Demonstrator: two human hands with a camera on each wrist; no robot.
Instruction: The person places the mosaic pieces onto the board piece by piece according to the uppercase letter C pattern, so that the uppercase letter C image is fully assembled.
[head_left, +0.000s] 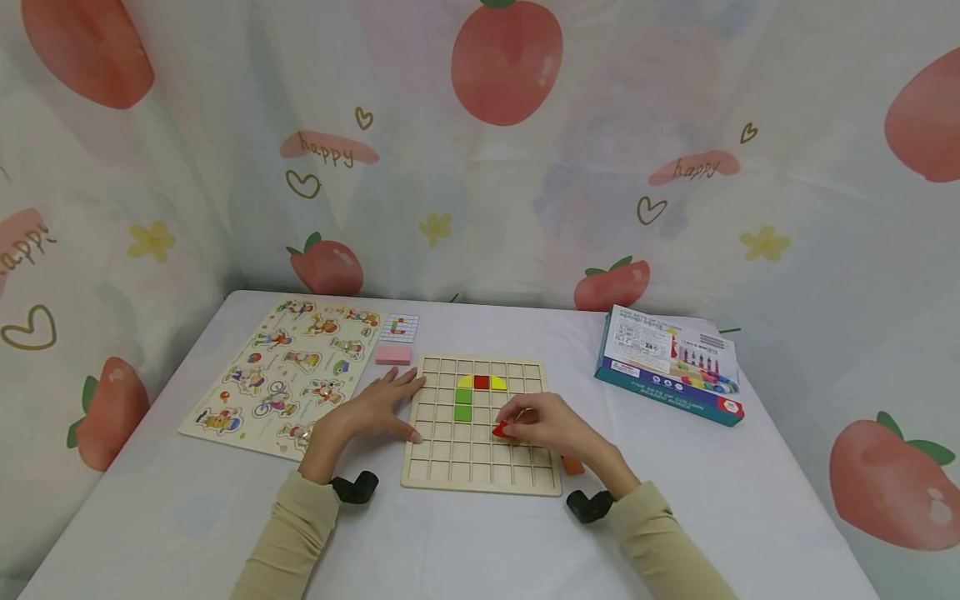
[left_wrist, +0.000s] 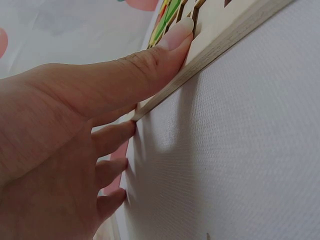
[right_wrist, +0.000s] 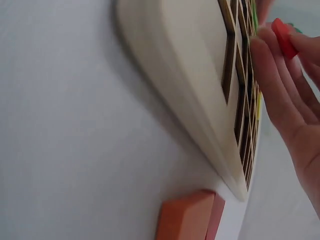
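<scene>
A wooden grid board lies flat on the table. Two green squares, a red square and two yellow curved pieces sit in its cells. My left hand rests at the board's left side with fingers spread; in the left wrist view the thumb lies on the board's edge. Over the right half of the board, my right hand pinches a small red piece between thumb and finger. The right wrist view shows that red piece above the cells.
Beyond the board lie a pattern card and a pink block. A picture puzzle board is at the left. An orange block sits by the board's right edge, and a flat box stands farther right.
</scene>
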